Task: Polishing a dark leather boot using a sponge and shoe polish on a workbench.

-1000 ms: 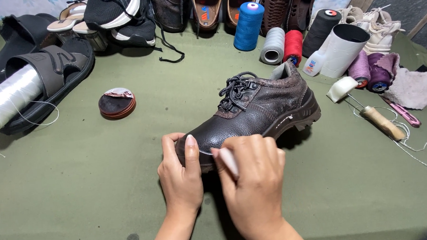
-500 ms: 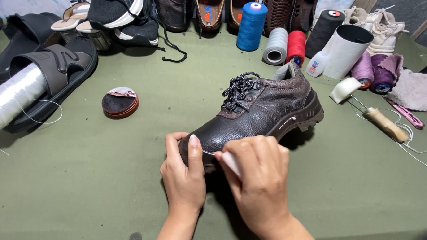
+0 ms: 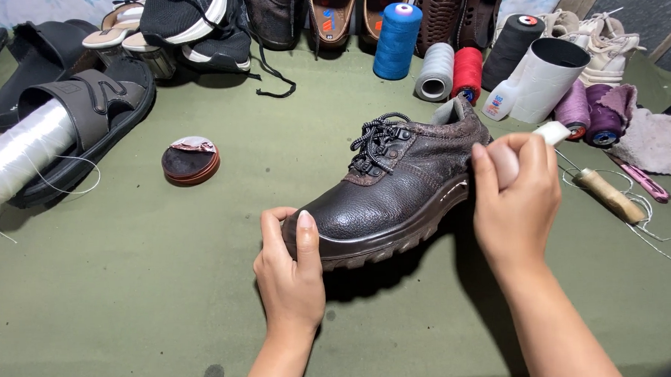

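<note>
the left hand [image 3: 290, 275] is gripping the toe of the brown leather shoe [image 3: 395, 186], which is lying on the green mat [image 3: 131, 292] with its toe pointing near-left and heel far-right. the right hand [image 3: 516, 197] is clenching a small white object [image 3: 553, 132] by the heel, having moved there from the toe.

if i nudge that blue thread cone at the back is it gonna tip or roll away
The blue thread cone stands upright on its wide end, so a light nudge would probably only slide it. It looks tall for its base, so a push near the top might tip it. On its side, its round tapered shape would likely roll in a curve toward the grey spool beside it.
</note>
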